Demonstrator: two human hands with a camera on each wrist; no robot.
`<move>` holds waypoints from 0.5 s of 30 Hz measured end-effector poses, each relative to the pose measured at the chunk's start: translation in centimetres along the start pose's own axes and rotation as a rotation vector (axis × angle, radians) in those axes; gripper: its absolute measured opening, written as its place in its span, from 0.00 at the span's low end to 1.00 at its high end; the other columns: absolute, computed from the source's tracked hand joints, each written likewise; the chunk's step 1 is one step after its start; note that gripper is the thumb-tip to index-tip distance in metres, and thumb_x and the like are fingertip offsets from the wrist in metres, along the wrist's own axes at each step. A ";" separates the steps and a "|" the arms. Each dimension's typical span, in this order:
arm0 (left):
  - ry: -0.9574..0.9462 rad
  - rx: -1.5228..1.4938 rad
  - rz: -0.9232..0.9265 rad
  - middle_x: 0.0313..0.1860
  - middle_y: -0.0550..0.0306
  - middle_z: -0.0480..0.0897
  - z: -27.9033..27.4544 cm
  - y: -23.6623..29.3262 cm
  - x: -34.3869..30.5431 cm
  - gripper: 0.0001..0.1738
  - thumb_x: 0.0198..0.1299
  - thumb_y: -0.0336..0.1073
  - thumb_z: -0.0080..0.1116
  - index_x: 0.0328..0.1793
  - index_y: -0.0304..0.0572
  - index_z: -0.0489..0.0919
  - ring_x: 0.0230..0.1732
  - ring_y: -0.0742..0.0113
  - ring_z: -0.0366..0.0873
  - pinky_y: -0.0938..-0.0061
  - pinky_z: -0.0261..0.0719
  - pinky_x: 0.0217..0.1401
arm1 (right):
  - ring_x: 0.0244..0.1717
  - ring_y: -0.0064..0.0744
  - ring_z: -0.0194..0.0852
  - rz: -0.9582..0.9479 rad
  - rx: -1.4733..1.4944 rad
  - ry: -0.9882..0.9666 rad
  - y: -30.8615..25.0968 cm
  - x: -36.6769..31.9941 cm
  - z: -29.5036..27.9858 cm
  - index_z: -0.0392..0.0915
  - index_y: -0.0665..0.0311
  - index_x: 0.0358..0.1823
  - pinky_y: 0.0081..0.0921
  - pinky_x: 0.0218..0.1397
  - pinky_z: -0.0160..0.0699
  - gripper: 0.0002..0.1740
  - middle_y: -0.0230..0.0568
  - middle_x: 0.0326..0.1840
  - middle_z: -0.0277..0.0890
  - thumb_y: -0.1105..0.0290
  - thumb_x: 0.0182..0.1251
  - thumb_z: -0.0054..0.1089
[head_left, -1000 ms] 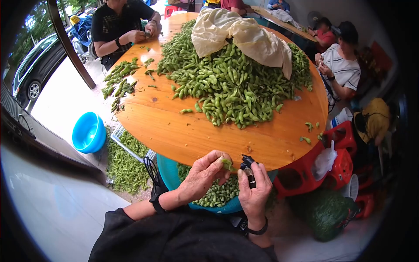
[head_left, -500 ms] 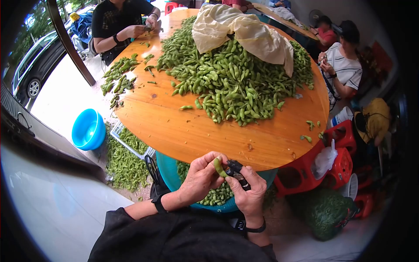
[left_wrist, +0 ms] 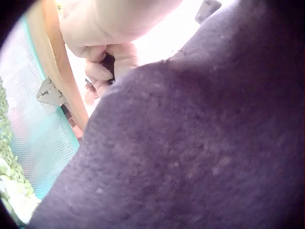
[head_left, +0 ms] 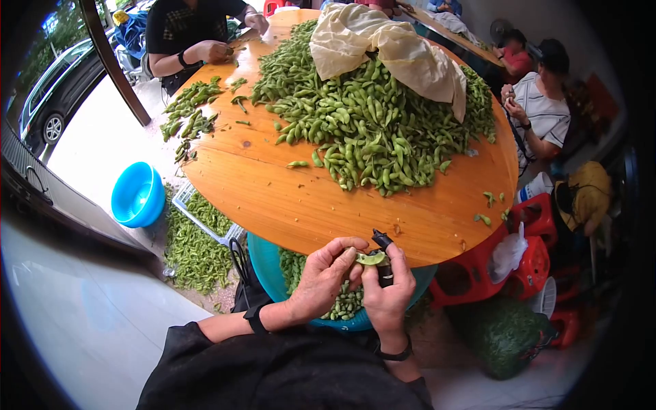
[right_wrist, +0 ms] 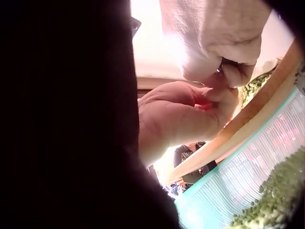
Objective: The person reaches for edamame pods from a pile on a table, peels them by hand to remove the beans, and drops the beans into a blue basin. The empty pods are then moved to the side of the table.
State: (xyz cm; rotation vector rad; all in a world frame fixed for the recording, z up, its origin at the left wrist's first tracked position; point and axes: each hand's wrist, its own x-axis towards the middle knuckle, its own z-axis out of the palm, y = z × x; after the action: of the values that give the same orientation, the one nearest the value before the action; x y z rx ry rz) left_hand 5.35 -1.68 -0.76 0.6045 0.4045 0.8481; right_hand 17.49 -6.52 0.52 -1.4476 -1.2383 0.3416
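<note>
Trimming is the step in hand, I judge: just off the worktop's (head_left: 287,205) near edge my left fingers (head_left: 342,247) pinch a green pod (head_left: 371,259), my right fingers (head_left: 403,265) wrap the black cutter (head_left: 381,240) against it, which calls for one steady squeeze.

Table (head_left: 273,201): round wood, set just beyond the grip.
Floor (head_left: 82,307): pale, seen left of the grip.
Stools (head_left: 540,210): red, stacked right of the grip.
</note>
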 end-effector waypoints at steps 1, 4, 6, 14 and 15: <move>0.084 0.002 -0.026 0.36 0.62 0.76 1.0 0.8 -0.1 0.12 0.75 0.32 0.49 0.57 0.33 0.76 0.32 0.77 0.72 0.78 0.73 0.32 | 0.24 0.17 0.67 0.358 0.279 -0.087 -1.0 0.2 -0.9 0.75 0.73 0.60 0.20 0.25 0.70 0.22 0.32 0.33 0.74 0.84 0.63 0.55; -0.055 0.183 -0.120 0.33 0.64 0.76 -0.5 1.7 0.1 0.12 0.75 0.33 0.50 0.56 0.33 0.77 0.29 0.77 0.70 0.79 0.72 0.31 | 0.22 0.10 0.61 0.591 0.761 -0.182 -0.9 0.9 -2.5 0.74 0.73 0.62 0.12 0.22 0.60 0.22 0.24 0.28 0.70 0.81 0.65 0.55; -0.106 0.360 -0.139 0.33 0.65 0.76 -1.1 2.4 0.0 0.11 0.75 0.33 0.50 0.56 0.36 0.77 0.28 0.78 0.70 0.80 0.71 0.31 | 0.22 0.10 0.62 0.596 0.722 -0.218 -1.0 1.1 -3.3 0.74 0.73 0.62 0.12 0.23 0.61 0.22 0.24 0.27 0.70 0.81 0.65 0.55; -0.351 1.104 0.224 0.34 0.47 0.77 -1.1 3.2 -0.1 0.09 0.62 0.23 0.51 0.48 0.34 0.75 0.37 0.52 0.76 0.64 0.75 0.42 | 0.21 0.10 0.63 0.428 0.413 -0.365 -1.8 0.7 -4.1 0.77 0.74 0.58 0.12 0.23 0.61 0.21 0.24 0.25 0.71 0.81 0.63 0.58; -0.415 1.103 0.178 0.34 0.48 0.78 -1.7 2.9 -0.1 0.09 0.62 0.23 0.51 0.48 0.34 0.75 0.36 0.52 0.76 0.64 0.75 0.41 | 0.21 0.10 0.63 0.459 0.423 -0.393 -1.7 0.6 -4.7 0.77 0.73 0.57 0.12 0.23 0.61 0.20 0.25 0.24 0.71 0.80 0.62 0.59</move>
State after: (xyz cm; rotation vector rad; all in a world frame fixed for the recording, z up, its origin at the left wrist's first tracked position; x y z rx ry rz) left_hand 2.72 0.31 -0.20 1.8236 0.4200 0.5866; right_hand 20.52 -8.93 3.72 -1.3114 -1.0354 1.1736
